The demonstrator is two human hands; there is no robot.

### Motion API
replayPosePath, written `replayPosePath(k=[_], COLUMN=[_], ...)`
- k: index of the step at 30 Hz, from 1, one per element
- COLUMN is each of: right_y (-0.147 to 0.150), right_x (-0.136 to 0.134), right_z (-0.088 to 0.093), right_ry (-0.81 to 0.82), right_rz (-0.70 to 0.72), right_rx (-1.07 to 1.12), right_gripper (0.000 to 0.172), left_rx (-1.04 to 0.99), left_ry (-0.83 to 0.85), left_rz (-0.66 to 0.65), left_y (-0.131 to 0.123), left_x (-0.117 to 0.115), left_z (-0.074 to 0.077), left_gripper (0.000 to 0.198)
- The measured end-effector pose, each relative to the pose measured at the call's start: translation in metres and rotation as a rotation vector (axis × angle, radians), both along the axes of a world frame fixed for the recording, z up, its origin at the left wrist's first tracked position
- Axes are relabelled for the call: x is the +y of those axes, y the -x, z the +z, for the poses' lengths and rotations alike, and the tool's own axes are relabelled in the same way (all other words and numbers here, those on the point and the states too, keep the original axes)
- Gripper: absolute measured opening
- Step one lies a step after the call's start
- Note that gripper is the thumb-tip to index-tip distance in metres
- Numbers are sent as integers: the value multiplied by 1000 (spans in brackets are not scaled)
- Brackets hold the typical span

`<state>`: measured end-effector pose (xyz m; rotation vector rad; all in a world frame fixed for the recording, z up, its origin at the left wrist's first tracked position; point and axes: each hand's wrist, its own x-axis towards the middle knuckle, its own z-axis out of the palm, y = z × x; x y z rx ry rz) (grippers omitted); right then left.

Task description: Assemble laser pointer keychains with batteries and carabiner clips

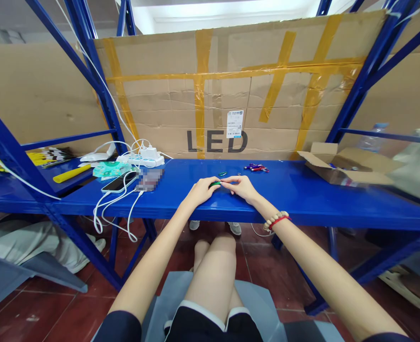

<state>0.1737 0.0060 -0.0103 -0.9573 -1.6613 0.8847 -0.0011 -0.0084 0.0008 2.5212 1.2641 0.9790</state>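
Both of my hands rest on the blue metal shelf [302, 194] in front of me, fingertips meeting. My left hand [203, 188] is closed around a small green object [215, 183]. My right hand [241, 185] pinches the other end of it with thumb and forefinger. Another small green piece [222, 174] lies just beyond my hands. A small heap of purple and red pieces [255, 167] lies farther back to the right. A bead bracelet and red string [276, 220] circle my right wrist.
A taped cardboard sheet marked LED [217, 141] backs the shelf. Left: a phone [119, 182] on white cables, a power strip [147, 159], a teal packet [110, 169], a yellow tool [71, 174]. Right: an open carton [348, 166], a water bottle [372, 137]. Blue uprights [99, 85] flank me.
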Motion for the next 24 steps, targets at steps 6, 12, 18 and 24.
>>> replayPosePath(k=[6, 12, 18, 24], right_y=[0, 0, 0, -1], right_x=[0, -1, -2, 0], right_z=[0, 2, 3, 2], right_ry=[2, 7, 0, -1], right_rz=[12, -5, 2, 7], right_rx=[-1, -7, -20, -21], right_gripper=[45, 43, 41, 41], left_rx=[-10, -26, -24, -20], left_ry=[9, 8, -1, 1], left_rz=[-15, -22, -14, -15], left_y=[1, 2, 0, 0], left_x=[5, 8, 5, 5], left_z=[-2, -3, -1, -1], left_gripper=[20, 20, 19, 18])
